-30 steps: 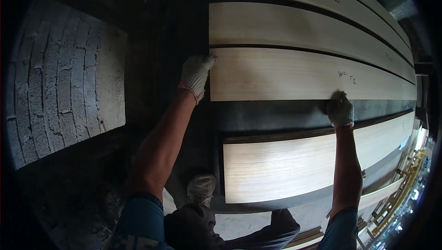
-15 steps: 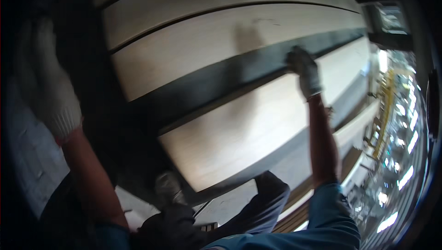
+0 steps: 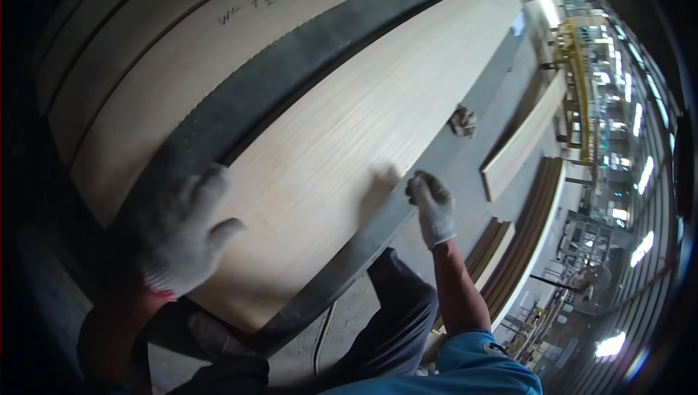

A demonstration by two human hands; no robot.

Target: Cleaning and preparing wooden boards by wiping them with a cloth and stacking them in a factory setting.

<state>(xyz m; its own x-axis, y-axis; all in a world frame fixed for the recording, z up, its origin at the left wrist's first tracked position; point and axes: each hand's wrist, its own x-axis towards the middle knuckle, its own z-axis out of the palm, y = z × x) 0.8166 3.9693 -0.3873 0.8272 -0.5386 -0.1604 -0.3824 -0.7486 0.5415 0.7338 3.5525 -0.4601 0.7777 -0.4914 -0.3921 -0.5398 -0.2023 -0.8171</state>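
Note:
A long pale wooden board [image 3: 363, 118] lies slantwise on a dark grey surface [image 3: 305, 42]. At the board's near left end is my left hand [image 3: 190, 231] in a white knit glove. Its thumb stands apart from the fingers, and nothing shows in it. My right hand [image 3: 433, 209], gloved too, hovers by the board's right edge with its fingers curled together. Whether something small sits inside that fist is hidden. Beyond the grey strip lie more pale boards [image 3: 167, 68], one with handwritten marks.
A crumpled rag [image 3: 462, 121] rests beside the board's right edge. Further right, a loose plank [image 3: 527, 137] and a stack of brown strips [image 3: 523, 235] lie low down. A yellow metal frame [image 3: 574, 82] stands behind them. My knee [image 3: 400, 293] is close to the grey edge.
The view has swung, so the near board fills more of it. My left hand has come in from the far left to the board's end. My right hand has dropped toward its right edge.

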